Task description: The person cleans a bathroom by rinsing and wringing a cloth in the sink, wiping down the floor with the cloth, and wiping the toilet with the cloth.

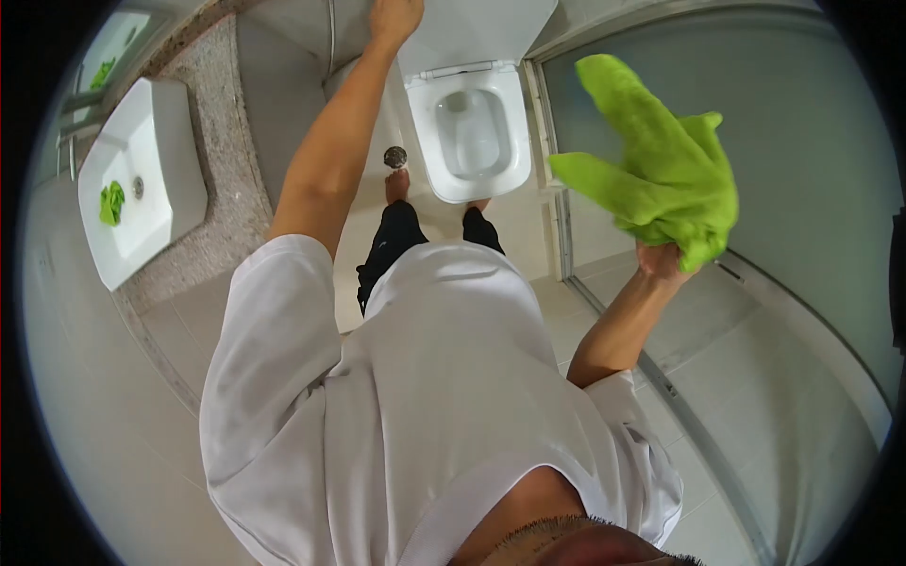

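A bright green cloth (675, 179) hangs in folds over my raised right hand (662, 261), which grips it at its lower end; most of the fingers are covered. Two of the cloth's corners stick out toward the toilet. My left hand (396, 17) reaches forward to the upper edge of the view, beside the raised toilet lid (472, 33). Its fingers are largely cut off by the frame. Between my arms stands the white toilet (516, 170), its bowl uncovered.
On the left, a white sink (159, 184) with a crumpled green cloth (111, 204) in it sits on a speckled stone counter (226, 151). A round floor drain (395, 158) lies by my foot. To the right is a frosted glass shower panel (802, 141).
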`<state>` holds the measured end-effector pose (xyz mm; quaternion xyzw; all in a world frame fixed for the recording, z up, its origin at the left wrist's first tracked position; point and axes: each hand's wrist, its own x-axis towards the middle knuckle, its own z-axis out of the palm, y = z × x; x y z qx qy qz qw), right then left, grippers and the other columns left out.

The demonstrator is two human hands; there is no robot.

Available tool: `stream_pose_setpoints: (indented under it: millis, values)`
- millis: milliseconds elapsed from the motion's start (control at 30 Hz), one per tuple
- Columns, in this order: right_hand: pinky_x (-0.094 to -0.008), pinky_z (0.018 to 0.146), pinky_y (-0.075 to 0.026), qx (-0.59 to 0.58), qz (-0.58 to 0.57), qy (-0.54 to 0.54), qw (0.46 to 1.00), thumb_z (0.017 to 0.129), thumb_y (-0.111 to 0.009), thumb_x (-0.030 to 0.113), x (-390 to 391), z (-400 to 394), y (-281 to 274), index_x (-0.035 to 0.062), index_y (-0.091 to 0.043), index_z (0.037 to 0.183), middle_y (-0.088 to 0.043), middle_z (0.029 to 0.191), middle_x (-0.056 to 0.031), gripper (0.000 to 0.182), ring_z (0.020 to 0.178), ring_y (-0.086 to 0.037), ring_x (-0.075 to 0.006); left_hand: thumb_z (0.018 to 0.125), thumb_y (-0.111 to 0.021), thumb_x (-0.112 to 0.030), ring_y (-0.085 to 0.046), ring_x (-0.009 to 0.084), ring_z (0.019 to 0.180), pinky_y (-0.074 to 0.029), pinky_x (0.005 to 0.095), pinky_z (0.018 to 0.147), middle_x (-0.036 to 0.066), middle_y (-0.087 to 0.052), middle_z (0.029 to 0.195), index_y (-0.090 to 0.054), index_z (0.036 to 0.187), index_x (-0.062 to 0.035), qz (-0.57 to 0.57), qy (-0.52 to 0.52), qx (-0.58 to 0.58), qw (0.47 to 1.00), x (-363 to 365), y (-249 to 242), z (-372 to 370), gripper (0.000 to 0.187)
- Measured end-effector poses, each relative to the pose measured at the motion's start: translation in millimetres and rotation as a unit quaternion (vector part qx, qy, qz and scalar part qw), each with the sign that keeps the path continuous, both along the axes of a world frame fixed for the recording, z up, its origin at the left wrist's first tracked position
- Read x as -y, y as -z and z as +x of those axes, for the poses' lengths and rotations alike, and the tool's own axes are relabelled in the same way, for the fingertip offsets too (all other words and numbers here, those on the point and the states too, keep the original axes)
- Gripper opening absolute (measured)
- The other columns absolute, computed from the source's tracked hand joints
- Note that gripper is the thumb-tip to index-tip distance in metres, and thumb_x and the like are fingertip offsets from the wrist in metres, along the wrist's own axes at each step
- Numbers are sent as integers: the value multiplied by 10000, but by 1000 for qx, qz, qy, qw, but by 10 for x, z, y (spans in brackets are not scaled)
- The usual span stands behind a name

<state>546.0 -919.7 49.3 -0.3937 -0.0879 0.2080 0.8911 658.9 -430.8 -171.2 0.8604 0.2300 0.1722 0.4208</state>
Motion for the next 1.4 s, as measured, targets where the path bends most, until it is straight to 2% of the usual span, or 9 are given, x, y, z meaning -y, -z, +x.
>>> stream_pose_setpoints:
  millis: [67,233,333,533,733,767,1067,1167,1400]
  values:
    - [-576,1159,-430,224,-79,30,971,857,-754,576,-165,272,-227,17,-424,1516,-517,1480,-201,925,1427,-457,-370,964,-622,-331,-614,397,1113,-472,502,960,202,-669,1138,-706,1141,-56,-66,-34,-57,996,152,-83,-160,338]
    - [-519,1084,-497,169,-182,96,964,885,-694,639,136,981,-315,64,-536,1449,-589,1411,-157,821,1296,-578,-334,882,-651,-422,-604,392,1065,-488,524,915,257,-573,1301,-679,1211,5,30,-329,-51,942,1013,425,-592,539]
    - [-508,1073,-500,161,-61,-7,985,888,-696,625,-19,1293,-278,63,-524,1458,-589,1406,-160,818,1282,-583,-331,896,-631,-310,-366,388,1344,-327,466,1144,304,-335,1485,-441,1384,100,-292,-435,16,852,1518,120,-743,665]
    - [-531,1129,-436,86,43,-141,985,850,-733,617,-377,1753,341,88,-496,1483,-566,1438,-142,858,1337,-535,-330,910,-598,-213,-397,396,1345,-318,438,1154,280,-368,1453,-366,1427,102,-304,-423,75,850,1971,385,-1264,648]
    - [-506,1129,-422,133,-143,-93,976,914,-729,371,-1240,2018,810,71,-521,1443,-585,1402,-113,642,1318,-546,-302,912,-573,-84,-410,398,1364,-300,411,1174,274,-378,1469,-343,1469,82,-309,-336,-23,890,2362,360,-1975,625]
    - [-374,1040,-490,156,-129,-138,970,981,-665,149,-1331,2129,986,25,-547,1386,-623,1320,-95,440,1185,-602,-219,895,-581,-42,-405,393,1376,-291,410,1184,276,-381,1471,-328,1483,71,-285,-304,-37,908,2410,445,-2116,650]
    - [-321,998,-457,320,-344,-159,868,1064,-524,173,-2930,2161,1941,-10,-574,1334,-639,1259,-70,330,1129,-598,-159,827,-627,123,-345,390,1465,-241,416,1232,286,-381,1507,-224,1536,20,-379,-214,-67,898,2874,1889,-3030,822]
    - [-408,965,-464,494,-471,-7,731,1025,-571,246,-3453,2136,2266,56,-663,1248,-665,1161,-147,307,1067,-620,-296,828,-661,128,-390,379,1437,-278,417,1211,272,-409,1480,-230,1528,-22,-402,-206,-100,887,2829,2114,-3085,835]
    - [-499,1007,-444,687,-575,-16,444,945,-587,347,-4496,1864,2548,107,-716,1208,-667,1185,-212,378,1090,-612,-408,816,-724,82,-427,448,1397,-341,459,1186,284,-414,1498,-284,1521,-2,-386,-185,-137,893,2793,2543,-3176,835]
